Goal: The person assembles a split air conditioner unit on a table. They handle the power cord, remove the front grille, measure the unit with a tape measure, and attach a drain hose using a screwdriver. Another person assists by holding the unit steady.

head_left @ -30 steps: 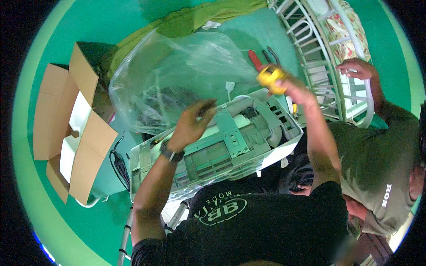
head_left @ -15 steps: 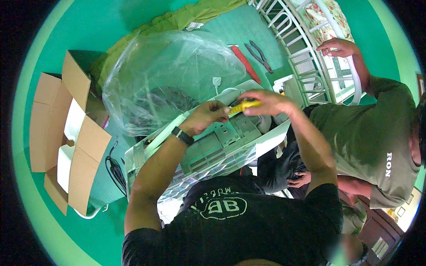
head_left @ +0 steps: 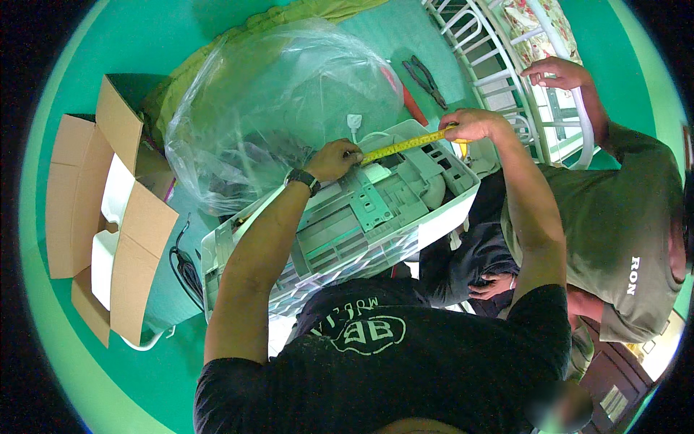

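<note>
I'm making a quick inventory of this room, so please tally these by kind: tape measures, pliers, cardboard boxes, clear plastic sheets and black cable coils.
Tape measure: 1, stretched between the left hand and right hand
Pliers: 1
Cardboard box: 1
Clear plastic sheet: 1
Black cable coil: 1
Total: 5

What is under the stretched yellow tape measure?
Below the tape, between the left hand and right hand, is the pale casing. The strip directly behind the tape is covered; whether they touch is unclear.
</note>
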Demonstrator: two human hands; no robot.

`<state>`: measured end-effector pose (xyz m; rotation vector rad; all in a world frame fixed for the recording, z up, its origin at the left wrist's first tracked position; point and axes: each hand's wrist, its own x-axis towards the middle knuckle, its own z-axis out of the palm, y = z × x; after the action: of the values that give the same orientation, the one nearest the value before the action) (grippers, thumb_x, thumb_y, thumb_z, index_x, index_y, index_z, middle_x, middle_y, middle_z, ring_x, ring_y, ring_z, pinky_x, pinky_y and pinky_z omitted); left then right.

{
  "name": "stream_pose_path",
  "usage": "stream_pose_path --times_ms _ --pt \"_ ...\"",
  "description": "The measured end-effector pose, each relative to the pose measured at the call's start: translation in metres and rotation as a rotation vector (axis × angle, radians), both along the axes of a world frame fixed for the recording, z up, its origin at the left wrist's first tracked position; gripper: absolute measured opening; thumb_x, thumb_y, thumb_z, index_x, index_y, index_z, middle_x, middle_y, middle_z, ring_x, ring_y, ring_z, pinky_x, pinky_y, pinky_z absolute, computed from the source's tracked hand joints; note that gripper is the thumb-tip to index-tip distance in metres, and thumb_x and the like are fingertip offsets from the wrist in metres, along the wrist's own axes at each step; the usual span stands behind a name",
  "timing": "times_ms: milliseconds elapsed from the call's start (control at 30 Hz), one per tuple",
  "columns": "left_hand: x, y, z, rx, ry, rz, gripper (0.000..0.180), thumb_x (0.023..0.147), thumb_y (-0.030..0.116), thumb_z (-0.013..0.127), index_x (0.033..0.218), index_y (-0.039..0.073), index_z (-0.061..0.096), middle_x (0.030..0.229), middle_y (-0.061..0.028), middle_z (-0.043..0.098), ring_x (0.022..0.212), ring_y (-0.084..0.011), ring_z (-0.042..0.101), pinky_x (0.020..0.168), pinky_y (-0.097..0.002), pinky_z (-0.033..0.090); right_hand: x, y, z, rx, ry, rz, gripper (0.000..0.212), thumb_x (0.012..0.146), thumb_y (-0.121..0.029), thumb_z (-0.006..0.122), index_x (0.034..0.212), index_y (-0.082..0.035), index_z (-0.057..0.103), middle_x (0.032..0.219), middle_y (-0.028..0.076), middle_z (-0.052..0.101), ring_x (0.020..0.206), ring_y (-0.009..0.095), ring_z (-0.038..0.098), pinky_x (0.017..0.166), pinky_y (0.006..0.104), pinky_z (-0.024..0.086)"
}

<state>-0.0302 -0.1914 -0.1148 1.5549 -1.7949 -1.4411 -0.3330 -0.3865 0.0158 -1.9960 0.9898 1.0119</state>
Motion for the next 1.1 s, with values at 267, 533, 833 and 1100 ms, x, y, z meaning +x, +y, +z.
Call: stream_pose_path --times_ms 267,533,833,1100 --pt "0.006 -0.01 -0.019 0.064 0.056 -0.039 0.031 0.093 0.033 0.064 0.106 0.006 0.074 0.111 -0.0167 0.062 0.103 -0.032 0.061 0.092 -0.0406 0.049 -0.003 -0.007 -0.032 -0.108 -0.062 0.035 0.045 0.087 -0.043 0.062 0.123 -0.016 0.065 0.12 0.015 0.061 0.115 0.032 0.058 0.097 0.0415 0.047" --pt "0.007 -0.014 -0.016 0.123 0.06 -0.071 0.033 0.096 0.034 0.063 0.105 0.004 0.073 0.107 -0.0125 0.06 0.102 -0.0283 0.06 0.091 -0.038 0.048 0.001 -0.014 -0.044 -0.035 -0.047 0.008 0.044 0.089 -0.047 0.058 0.122 -0.019 0.066 0.119 0.015 0.063 0.115 0.031 0.058 0.098 0.0413 0.046" --pt "0.008 -0.019 -0.014 0.153 0.065 -0.105 0.032 0.095 0.034 0.064 0.103 0.005 0.074 0.102 -0.0112 0.059 0.099 -0.0269 0.06 0.089 -0.0385 0.048 0.002 -0.02 -0.055 -0.005 -0.016 0.056 0.052 0.087 -0.05 0.058 0.13 -0.021 0.063 0.125 0.014 0.065 0.115 0.033 0.061 0.099 0.0426 0.048" --pt "0.009 -0.017 -0.008 0.176 0.071 -0.089 0.034 0.095 0.036 0.063 0.105 0.005 0.073 0.103 -0.0111 0.059 0.098 -0.0279 0.06 0.09 -0.0383 0.048 0.005 -0.014 -0.044 -0.042 -0.021 0.049 0.043 0.09 -0.047 0.059 0.122 -0.019 0.065 0.124 0.014 0.063 0.118 0.032 0.058 0.099 0.0416 0.046"
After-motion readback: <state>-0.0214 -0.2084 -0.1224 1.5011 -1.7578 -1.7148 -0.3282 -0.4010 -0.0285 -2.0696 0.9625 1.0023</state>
